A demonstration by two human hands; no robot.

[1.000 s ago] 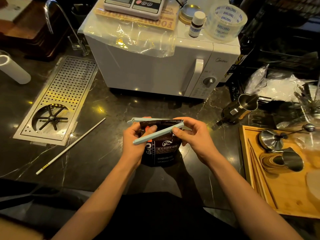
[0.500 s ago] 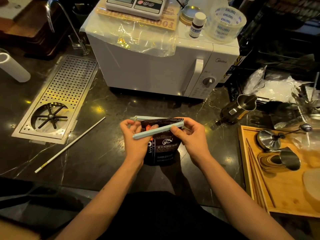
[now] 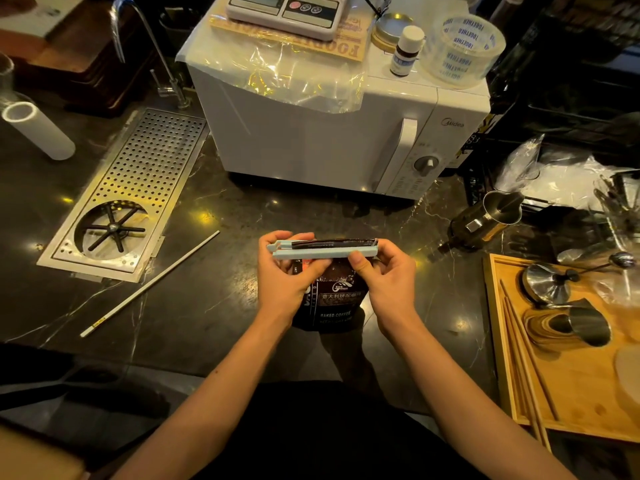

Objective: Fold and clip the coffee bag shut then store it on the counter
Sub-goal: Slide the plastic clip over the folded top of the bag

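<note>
The coffee bag (image 3: 329, 299) stands on the bench (image 3: 207, 306), its folded top inside the pale clip (image 3: 322, 252). Left hand (image 3: 287, 275) and right hand (image 3: 388, 275) pinch the clip's ends. Uneven squeezing could let the fold slip out.

Both forearms were bare up to the lower edge of the picture, with no sleeve showing. The left hand (image 3: 289, 282) and right hand (image 3: 388, 282) wore no gloves, rings or watch. A dark, plain black garment (image 3: 325, 434) covered the body between the arms.
</note>
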